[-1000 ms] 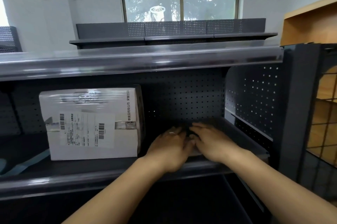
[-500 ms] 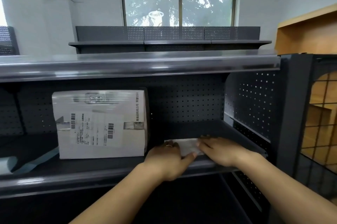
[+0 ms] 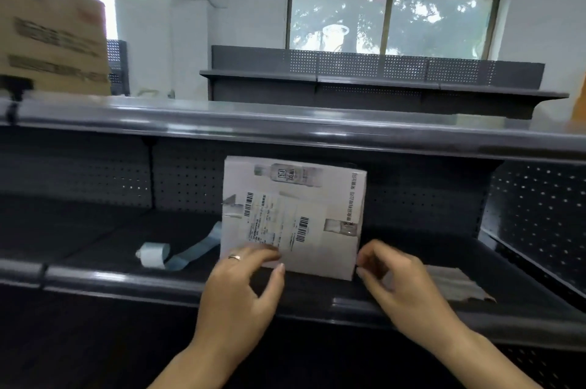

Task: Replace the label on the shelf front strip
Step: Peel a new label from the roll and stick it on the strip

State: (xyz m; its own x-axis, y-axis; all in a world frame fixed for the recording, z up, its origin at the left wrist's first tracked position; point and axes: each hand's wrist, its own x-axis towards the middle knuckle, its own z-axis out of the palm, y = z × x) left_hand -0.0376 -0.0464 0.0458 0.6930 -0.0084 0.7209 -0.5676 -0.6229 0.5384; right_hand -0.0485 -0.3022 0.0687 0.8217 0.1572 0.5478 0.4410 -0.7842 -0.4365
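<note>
While both hands reach over the shelf front strip [image 3: 126, 285] | left hand [image 3: 241, 290] – fingers spread, against white box [image 3: 295, 217] | right hand [image 3: 402, 284] – fingers curled, holding nothing visible, by box corner.

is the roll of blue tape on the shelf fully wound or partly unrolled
Partly unrolled: from the white roll a loose blue strip trails across the shelf toward the white box.

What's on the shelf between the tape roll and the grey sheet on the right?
In the head view, the white parcel box stands between the tape roll and the grey sheet.
</note>
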